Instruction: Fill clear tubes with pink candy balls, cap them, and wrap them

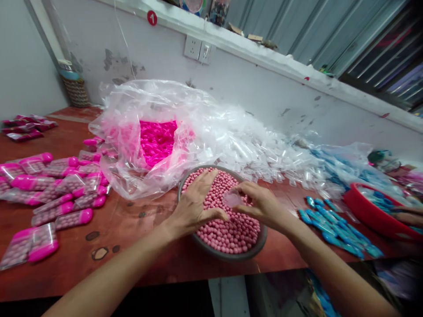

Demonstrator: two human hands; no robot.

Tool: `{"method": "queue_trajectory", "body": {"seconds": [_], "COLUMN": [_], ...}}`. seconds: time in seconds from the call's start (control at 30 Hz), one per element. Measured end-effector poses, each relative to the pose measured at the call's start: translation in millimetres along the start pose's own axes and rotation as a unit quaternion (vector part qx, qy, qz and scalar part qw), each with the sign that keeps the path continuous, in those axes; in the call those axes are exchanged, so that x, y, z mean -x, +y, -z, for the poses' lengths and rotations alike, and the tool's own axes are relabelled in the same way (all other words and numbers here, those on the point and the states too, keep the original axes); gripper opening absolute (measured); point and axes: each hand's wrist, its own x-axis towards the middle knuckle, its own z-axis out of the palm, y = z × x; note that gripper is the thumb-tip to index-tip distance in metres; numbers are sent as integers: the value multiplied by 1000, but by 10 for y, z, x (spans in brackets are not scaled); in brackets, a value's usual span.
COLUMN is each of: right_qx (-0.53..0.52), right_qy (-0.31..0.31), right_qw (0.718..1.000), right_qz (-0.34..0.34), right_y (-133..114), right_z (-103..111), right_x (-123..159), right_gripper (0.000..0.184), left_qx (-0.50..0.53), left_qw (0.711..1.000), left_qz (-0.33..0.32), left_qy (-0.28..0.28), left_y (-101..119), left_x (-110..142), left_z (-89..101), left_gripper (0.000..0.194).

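A dark bowl (261, 243) full of small pink beads (228, 240) stands at the table's front edge. My left hand (194, 200) rests over the beads on the bowl's left side, fingers stretched out and thumb apart, holding nothing visible. On the right side, my right hand (259, 200) grips a small clear plastic container (233, 199) between thumb and fingers, just above the beads. Behind the bowl a clear plastic bag (128, 182) lies open, with bright pink caps (158, 141) inside. A heap of clear empty containers (251, 145) spreads to its right.
Several bead-filled containers with pink caps (71, 207) lie at left. At right are blue-capped containers (340, 226) and a red basin (366, 211) with another person's hand (410, 215) at it. A woven-covered bottle (74, 86) stands in the back left corner.
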Motion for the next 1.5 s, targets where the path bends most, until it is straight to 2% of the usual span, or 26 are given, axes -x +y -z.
{"method": "queue_trajectory", "body": {"seconds": [0.03, 0.1, 0.17, 0.23, 0.3, 0.4, 0.53, 0.6, 0.7, 0.73, 0.8, 0.87, 1.03, 1.23, 1.37, 1.5], "right_qx": [110, 275, 342, 326, 238, 33, -97, -225, -439, -475, -509, -504, -398, -264, -277, -250], "right_qy": [-4, -43, -100, -132, -137, -108, -84, -80, -45, -29, -7, 5, 51, 86, 80, 119], "right_qw": [994, 960, 932, 929, 953, 990, 991, 971, 892, 872, 852, 857, 913, 958, 957, 960], "right_qz": [9, 33, 69, 112, 128, 79, 25, -19, -102, -116, -122, -110, -77, -70, -14, -38], "right_y": [89, 240, 319, 320, 276, 222, 248, 271, 269, 256, 213, 158, 71, 136, 115, 121], "right_z": [10, -40, -181, -372, -556, -736, -768, -731, -661, -642, -617, -614, -667, -577, -473, -487], "right_x": [-30, -107, -200, -297, -383, -462, -440, -384, -295, -272, -243, -231, -218, -144, -159, -265], "right_gripper": [23, 16, 20, 22, 19, 14, 5, 9, 27, 32, 33, 30, 30, 54, 34, 21], "left_qx": [-5, -5, 1, 9, 11, 2, -16, -24, -28, -25, -16, -8, -10, 77, 120, 64], "left_qw": [1000, 997, 996, 995, 994, 994, 993, 992, 993, 993, 996, 998, 997, 989, 984, 993], "left_qz": [12, 41, 61, 67, 64, 56, 45, 34, 18, 17, 23, 35, 72, 127, 132, 101], "left_qy": [24, 58, 71, 79, 89, 99, 110, 115, 117, 111, 83, 45, 1, -5, -18, 0], "left_y": [-46, -128, -191, -231, -256, -270, -253, -227, -169, -146, -97, -51, -13, -119, -162, -135], "left_x": [26, 77, 112, 126, 126, 119, 115, 109, 84, 71, 35, -12, -152, -245, -240, -220], "left_z": [18, 37, 22, -18, -64, -105, -93, -75, -56, -55, -66, -97, -204, -202, -177, -137], "left_gripper": [74, 59, 51, 47, 45, 41, 35, 32, 27, 24, 19, 16, 10, 11, 13, 16]}}
